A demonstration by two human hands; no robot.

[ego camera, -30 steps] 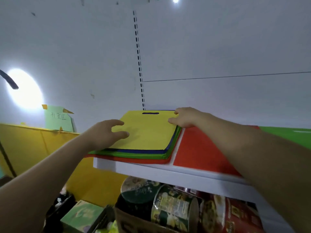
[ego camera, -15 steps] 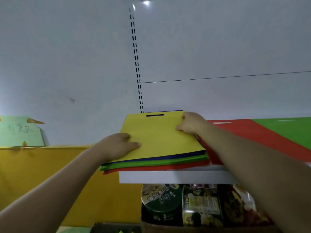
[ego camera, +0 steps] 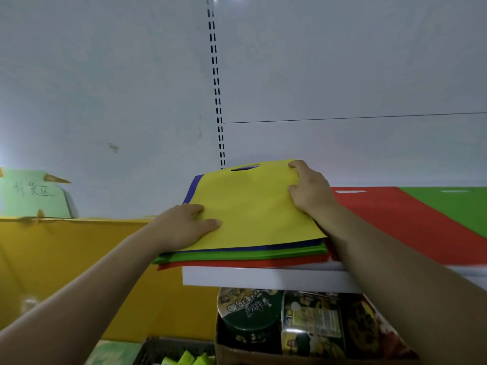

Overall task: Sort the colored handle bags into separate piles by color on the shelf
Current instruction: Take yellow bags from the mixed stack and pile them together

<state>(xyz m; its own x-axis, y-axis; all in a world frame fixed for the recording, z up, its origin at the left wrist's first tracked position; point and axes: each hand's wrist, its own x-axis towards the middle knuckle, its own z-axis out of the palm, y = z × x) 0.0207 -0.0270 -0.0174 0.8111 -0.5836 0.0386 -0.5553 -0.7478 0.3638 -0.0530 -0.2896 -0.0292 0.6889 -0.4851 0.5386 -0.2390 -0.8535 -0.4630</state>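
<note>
My left hand (ego camera: 184, 227) lies flat on the near left edge of the yellow flat fabric handle bag (ego camera: 253, 209), fingers relaxed and thumb spread on top. I judge it is there to pin the mixed stack so the layers beneath do not slide. My right hand (ego camera: 309, 191) curls over the far right corner of that bag, fingertips hooked at the edge, gripping it. The bag's back edge looks raised off the blue fabric bag (ego camera: 193, 185) below.

Under the blue come green fabric bags (ego camera: 237, 255) and a red fabric bag (ego camera: 237, 264), all overhanging the left end of the white shelf (ego camera: 263, 279) at centre frame. To the right a red pile (ego camera: 395, 214) and a green pile (ego camera: 453, 206) lie side by side on the shelf — no yellow pile shows. Both forearms reach up from the lower corners, wrists roughly level with the stack.
</note>
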